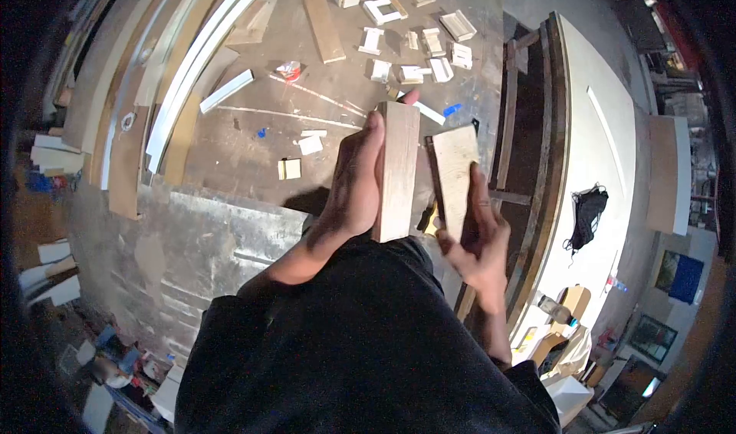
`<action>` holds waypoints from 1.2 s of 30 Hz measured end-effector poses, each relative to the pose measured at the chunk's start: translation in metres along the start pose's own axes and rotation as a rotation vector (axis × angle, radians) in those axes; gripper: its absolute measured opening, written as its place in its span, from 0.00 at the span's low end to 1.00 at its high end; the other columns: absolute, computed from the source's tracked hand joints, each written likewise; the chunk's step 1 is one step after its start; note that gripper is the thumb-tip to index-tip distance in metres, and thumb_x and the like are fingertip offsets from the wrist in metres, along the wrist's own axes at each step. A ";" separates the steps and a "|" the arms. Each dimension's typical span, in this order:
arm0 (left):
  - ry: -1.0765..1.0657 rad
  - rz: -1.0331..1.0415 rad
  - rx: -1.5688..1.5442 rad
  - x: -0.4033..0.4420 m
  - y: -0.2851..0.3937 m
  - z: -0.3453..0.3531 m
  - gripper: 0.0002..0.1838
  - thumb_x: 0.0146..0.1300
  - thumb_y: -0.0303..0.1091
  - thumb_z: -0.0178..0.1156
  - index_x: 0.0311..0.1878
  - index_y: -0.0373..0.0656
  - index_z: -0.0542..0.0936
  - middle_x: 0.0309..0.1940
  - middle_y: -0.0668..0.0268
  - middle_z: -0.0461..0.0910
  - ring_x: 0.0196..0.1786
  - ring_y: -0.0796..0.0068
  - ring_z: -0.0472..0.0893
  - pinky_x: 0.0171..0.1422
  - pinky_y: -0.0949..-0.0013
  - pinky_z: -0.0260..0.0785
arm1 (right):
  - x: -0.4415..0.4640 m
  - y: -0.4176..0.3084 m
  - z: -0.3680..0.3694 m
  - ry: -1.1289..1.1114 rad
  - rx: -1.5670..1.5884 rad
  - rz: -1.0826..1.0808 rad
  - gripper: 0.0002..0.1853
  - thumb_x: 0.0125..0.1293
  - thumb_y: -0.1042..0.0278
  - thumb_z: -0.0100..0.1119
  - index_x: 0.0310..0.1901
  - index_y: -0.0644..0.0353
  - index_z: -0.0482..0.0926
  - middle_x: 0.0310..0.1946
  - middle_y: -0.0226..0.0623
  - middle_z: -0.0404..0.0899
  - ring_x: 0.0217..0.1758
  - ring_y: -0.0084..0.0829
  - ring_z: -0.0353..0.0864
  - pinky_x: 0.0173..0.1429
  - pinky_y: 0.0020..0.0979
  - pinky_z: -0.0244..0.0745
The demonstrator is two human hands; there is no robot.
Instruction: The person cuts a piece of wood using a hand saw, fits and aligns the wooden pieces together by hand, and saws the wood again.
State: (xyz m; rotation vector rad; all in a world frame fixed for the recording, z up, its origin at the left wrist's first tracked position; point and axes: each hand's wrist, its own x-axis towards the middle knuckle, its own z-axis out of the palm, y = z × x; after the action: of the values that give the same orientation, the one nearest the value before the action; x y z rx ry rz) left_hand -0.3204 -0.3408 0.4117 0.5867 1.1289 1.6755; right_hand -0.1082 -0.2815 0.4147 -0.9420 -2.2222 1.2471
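A long pale wooden block (399,173) stands out in front of the black shirt, and my left hand (358,173) is closed around its left side, with a fingertip showing past its top end. To the right, my right hand (481,242) grips a flat, light wooden piece (456,177) with a dark left edge. The fingers lie along its right side and the thumb is near its lower end. A narrow gap separates the two wooden pieces. Something yellow and black (429,219) shows between them, partly hidden.
Several small wooden pieces (433,43) lie on the brown work surface (253,150) ahead. Long boards and white strips (203,58) are at the left. On the right stands a white-topped table (567,173) with a black cloth (589,218) and a bottle (557,310).
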 end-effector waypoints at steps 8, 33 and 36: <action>0.113 -0.022 -0.279 0.000 0.007 -0.003 0.34 0.83 0.59 0.35 0.63 0.40 0.79 0.34 0.69 0.79 0.37 0.80 0.79 0.46 0.71 0.73 | -0.017 -0.028 0.031 -0.027 0.039 -0.133 0.62 0.49 0.48 0.80 0.78 0.72 0.56 0.71 0.63 0.70 0.73 0.50 0.74 0.74 0.39 0.67; 0.138 0.137 -0.485 -0.005 0.030 -0.102 0.29 0.82 0.56 0.42 0.63 0.39 0.76 0.44 0.61 0.81 0.48 0.71 0.81 0.51 0.69 0.72 | 0.004 -0.051 0.112 0.062 0.077 -0.059 0.62 0.50 0.34 0.76 0.75 0.77 0.61 0.68 0.66 0.72 0.70 0.50 0.77 0.73 0.40 0.69; 0.416 0.097 -0.531 -0.004 0.039 -0.091 0.29 0.82 0.55 0.41 0.62 0.37 0.77 0.45 0.60 0.82 0.46 0.69 0.81 0.51 0.67 0.73 | 0.011 -0.065 0.127 -0.009 0.010 0.017 0.62 0.50 0.32 0.71 0.76 0.73 0.60 0.69 0.62 0.73 0.75 0.44 0.72 0.76 0.38 0.62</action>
State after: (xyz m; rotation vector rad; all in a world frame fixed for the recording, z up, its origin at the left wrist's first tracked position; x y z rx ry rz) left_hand -0.4092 -0.3836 0.4059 -0.0504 0.8809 2.1382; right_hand -0.2201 -0.3704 0.4059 -0.9546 -2.2171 1.2717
